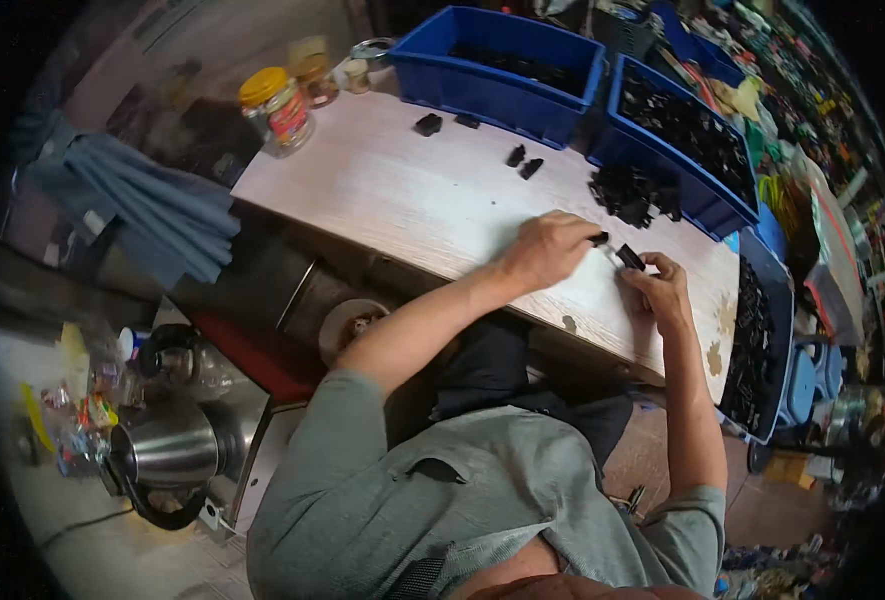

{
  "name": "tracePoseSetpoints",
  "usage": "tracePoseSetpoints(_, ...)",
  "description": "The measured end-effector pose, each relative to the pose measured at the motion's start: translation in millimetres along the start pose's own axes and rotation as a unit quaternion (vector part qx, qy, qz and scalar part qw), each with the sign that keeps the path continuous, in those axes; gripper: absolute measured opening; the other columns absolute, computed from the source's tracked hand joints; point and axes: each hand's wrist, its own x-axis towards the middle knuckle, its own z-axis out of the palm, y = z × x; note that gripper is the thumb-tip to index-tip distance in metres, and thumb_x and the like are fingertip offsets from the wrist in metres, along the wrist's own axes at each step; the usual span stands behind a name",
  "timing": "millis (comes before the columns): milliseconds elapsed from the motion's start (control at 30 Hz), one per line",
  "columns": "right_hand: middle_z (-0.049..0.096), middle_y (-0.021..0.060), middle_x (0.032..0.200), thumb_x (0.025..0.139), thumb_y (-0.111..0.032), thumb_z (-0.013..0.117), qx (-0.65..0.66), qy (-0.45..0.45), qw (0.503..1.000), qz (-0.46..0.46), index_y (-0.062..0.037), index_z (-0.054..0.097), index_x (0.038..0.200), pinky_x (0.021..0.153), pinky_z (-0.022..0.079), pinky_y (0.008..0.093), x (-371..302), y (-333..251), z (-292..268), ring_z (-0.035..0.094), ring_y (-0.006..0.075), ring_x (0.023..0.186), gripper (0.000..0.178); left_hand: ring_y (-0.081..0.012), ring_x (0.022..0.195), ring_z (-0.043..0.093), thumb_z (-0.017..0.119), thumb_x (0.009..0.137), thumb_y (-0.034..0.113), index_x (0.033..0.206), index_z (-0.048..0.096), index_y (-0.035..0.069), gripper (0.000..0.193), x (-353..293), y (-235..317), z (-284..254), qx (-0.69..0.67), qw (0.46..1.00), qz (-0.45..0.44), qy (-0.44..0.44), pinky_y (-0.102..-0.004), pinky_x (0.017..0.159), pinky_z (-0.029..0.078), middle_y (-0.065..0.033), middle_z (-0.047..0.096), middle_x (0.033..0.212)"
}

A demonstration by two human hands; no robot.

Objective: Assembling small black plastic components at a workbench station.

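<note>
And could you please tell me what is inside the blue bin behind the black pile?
Many small black pieces show inside the blue bin; whatever lies beneath them or behind its near wall is hidden.

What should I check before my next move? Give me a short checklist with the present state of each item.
1. Left hand gripping its small black part: ok, held at the fingertips.
2. Right hand gripping its black part: ok, between thumb and fingers.
3. Whether the two held parts are joined: cannot tell, too small to make out.
4. Hands clear of the black pile: ok, it lies just beyond them.
5. All loose pieces gathered in the pile: not ok, several stray black pieces lie apart on the table.
6. Yellow-lidded jar upright and away from the hands: ok.
</note>
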Motion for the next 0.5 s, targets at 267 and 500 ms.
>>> tracePoseSetpoints(267,0.057,-0.0022,0.061,0.082,-0.013,0.077,-0.035,-0.032,0.999,-0.007,-0.0069,0.069,0.100,0.038,0.031,0.0260,-12.3,-0.6,5.2,0.045,0.0057,0.044,0.020,-0.0323,0.092,0.070,0.065,0.084,0.010,0.098,0.074,0.010,0.018,16.0,-2.6,46.7,-0.047,0.996,0.064,-0.029,-0.0433,0.081,0.056,-0.0114,0.073,0.094)
tracePoseSetpoints(500,0.055,-0.0021,0.061,0.080,-0.015,0.079,-0.054,-0.028,0.998,-0.012,-0.0039,0.070,0.101,0.042,0.036,0.0257,-5.2,-0.6,13.5,0.049,0.0073,0.047,0.025,-0.0256,0.091,0.074,0.064,0.091,0.008,0.105,0.074,0.004,0.018,14.3,-19.6,45.8,-0.024,0.988,0.145,-0.038,-0.0356,0.080,0.062,-0.0135,0.076,0.101)
